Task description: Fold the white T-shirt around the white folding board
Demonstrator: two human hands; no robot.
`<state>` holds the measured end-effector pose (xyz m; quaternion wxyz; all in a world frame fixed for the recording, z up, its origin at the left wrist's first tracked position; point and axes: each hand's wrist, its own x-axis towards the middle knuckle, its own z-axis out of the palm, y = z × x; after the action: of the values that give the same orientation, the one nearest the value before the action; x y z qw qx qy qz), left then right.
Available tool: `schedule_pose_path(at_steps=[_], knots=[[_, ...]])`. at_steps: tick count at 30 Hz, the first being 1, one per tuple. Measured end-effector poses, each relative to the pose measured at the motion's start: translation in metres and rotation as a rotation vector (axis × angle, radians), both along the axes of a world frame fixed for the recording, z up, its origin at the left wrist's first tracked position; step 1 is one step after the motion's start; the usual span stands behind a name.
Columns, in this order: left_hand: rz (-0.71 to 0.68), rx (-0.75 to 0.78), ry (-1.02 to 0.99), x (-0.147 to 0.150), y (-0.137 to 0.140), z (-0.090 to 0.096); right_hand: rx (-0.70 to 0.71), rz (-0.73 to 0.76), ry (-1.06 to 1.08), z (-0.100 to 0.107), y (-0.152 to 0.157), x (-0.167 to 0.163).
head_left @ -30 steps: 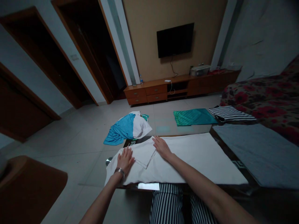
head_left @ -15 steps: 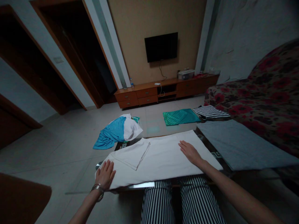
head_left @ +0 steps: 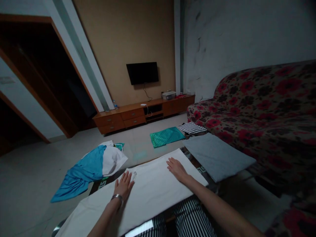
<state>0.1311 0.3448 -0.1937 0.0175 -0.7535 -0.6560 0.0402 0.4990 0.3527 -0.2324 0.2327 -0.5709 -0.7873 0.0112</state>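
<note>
A white garment (head_left: 153,187) lies spread flat across a glass table (head_left: 138,228) in front of me. My left hand (head_left: 124,185), with a metal bracelet on its wrist, rests palm down on the cloth near its middle, fingers apart. My right hand (head_left: 176,168) lies flat on the cloth's far right part, fingers spread. Neither hand grips anything. My striped trousers (head_left: 190,220) show below the table edge.
A grey cloth (head_left: 217,154) lies to the right beside a floral sofa (head_left: 266,108). A green cloth (head_left: 166,136) and a striped garment (head_left: 192,128) lie further off. A blue and white clothes pile (head_left: 91,168) lies at left. A wooden TV cabinet (head_left: 138,113) stands at the wall.
The view has swung right. My left hand slid from the cloth's left corner toward its middle, over the folded sleeve. My right hand stays flat on the cloth's right part.
</note>
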Motion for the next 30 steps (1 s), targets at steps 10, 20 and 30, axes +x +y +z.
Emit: schedule_pose_path(at_steps=[10,20,30], knots=[[0.016,0.049,0.048,-0.005,0.004,-0.019,-0.102,-0.234,0.013,0.011,0.046,0.056],[0.092,0.188,0.002,0.033,0.015,0.004,-0.152,-0.776,-0.091,0.030,-0.108,0.076],[-0.131,-0.073,-0.398,0.272,0.097,0.050,-0.325,-0.802,-0.065,0.051,-0.121,0.074]])
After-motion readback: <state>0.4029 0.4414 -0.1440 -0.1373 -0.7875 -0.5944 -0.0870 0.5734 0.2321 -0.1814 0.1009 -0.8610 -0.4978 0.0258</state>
